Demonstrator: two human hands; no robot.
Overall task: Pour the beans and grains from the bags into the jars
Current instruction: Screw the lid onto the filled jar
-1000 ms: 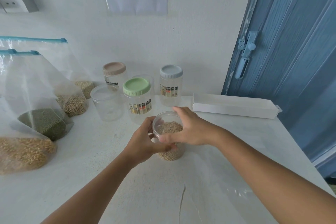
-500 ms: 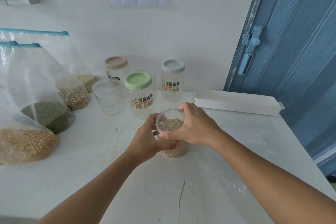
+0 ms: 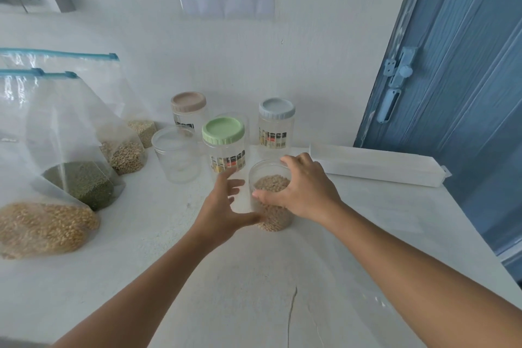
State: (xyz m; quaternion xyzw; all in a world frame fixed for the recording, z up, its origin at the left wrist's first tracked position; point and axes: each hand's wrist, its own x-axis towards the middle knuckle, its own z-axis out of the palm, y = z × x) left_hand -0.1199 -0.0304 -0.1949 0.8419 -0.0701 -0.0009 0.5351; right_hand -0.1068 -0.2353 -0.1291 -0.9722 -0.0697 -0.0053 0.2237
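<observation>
While right hand (image 3: 306, 189) grips the jar (image 3: 269, 195), left hand (image 3: 223, 206) has released it.

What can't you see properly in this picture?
- Head view: the jar of grains has its right side hidden by the right hand.
- The label print on the green-lidded jar is too small to read.
- The left edge cuts off the bags.
- The left hand is motion-blurred.

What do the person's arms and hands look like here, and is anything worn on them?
Both forearms are bare as far as the frame shows: no sleeves, gloves, watch or bracelet. The left hand and right hand show no rings on the visible fingers. Nails look short and unpainted.
</observation>
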